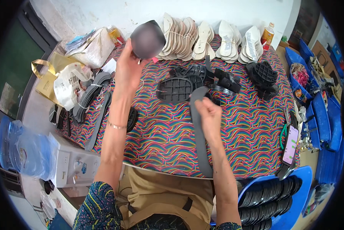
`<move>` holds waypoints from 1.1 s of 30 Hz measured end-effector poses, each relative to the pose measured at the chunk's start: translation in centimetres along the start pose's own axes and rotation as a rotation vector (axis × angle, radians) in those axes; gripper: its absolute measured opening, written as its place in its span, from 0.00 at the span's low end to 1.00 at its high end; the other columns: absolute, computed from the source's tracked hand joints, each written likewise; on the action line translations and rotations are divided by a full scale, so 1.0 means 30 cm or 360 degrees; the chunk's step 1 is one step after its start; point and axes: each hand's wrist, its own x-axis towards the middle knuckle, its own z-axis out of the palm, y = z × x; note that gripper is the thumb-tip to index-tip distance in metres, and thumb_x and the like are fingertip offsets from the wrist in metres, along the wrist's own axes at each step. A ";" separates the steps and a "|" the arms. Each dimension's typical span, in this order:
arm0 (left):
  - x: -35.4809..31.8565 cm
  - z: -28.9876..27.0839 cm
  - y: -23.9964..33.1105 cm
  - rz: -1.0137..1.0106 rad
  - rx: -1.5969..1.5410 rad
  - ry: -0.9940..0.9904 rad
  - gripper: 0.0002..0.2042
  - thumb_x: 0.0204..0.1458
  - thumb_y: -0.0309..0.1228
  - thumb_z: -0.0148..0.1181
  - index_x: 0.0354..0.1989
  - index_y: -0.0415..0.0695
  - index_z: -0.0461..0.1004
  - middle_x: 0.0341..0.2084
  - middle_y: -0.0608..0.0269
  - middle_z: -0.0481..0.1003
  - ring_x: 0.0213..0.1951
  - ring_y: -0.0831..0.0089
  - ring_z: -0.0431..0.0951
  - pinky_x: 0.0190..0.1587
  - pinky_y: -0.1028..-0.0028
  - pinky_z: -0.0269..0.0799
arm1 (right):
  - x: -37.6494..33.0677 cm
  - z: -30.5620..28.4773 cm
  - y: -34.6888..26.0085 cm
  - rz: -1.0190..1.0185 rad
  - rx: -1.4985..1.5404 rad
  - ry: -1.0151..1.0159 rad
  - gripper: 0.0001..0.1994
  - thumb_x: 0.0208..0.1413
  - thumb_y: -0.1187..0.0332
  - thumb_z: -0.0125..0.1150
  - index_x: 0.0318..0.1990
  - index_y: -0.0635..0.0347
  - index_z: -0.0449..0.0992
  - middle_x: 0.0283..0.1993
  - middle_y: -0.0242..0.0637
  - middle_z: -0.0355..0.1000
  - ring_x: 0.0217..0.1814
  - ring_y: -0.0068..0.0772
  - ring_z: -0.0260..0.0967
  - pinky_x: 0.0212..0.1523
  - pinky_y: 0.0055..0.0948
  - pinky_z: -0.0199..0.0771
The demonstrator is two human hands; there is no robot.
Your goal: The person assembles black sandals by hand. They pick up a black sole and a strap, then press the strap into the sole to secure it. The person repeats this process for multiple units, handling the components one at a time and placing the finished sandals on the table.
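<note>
- Between our two hands, on the bright wavy-patterned tablecloth [248, 126], lies the work: the right hand [210, 115] pinches the upper end of a long grey strip [200, 138], fingers curled shut around it.
- The strip's long axis runs away from us and towards us, from the right hand down to the table edge by our lap; its far end curls up above the fingers.
- Our left hand [128, 69] is raised beyond and to the left, fingers closed around a dark rounded piece [148, 38]; its surface is blurred, so we cannot tell what it is.
- Just beyond the right hand sit black ribbed soles [177, 89]; farther back, pale insoles [202, 36] stand bundled in a row.
- By our judgement the work is partway: a blue tub [302, 191] of stacked black soles [269, 199] sits low to the right of the right hand, loose pieces remain on the cloth, and the strip is not yet joined to anything.
</note>
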 end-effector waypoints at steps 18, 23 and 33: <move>-0.951 -0.195 -0.199 0.0674 0.2175 -0.0375 0.24 0.32 0.33 0.76 0.43 0.43 0.77 0.42 0.56 0.69 0.47 0.53 0.66 0.49 0.57 0.63 | 0.015 -0.173 -0.075 0.0175 0.1201 0.0021 0.15 0.65 0.63 0.52 0.48 0.67 0.74 0.46 0.44 0.76 0.50 0.41 0.75 0.52 0.42 0.76; -0.990 -0.207 -0.132 0.0444 0.2128 -0.0495 0.29 0.35 0.32 0.77 0.49 0.42 0.76 0.44 0.56 0.72 0.44 0.55 0.70 0.48 0.59 0.65 | -0.247 -0.263 -0.472 -0.0008 0.0624 0.0581 0.14 0.63 0.63 0.56 0.50 0.64 0.73 0.30 0.30 0.70 0.25 0.16 0.67 0.18 0.16 0.67; -0.821 -0.227 -0.131 0.0303 0.1795 -0.0060 0.25 0.43 0.27 0.73 0.51 0.36 0.74 0.46 0.51 0.71 0.41 0.58 0.74 0.43 0.65 0.72 | -0.724 -0.507 -0.532 -0.0481 0.0308 0.0701 0.13 0.57 0.68 0.58 0.41 0.74 0.70 0.22 0.30 0.62 0.14 0.16 0.51 0.17 0.18 0.50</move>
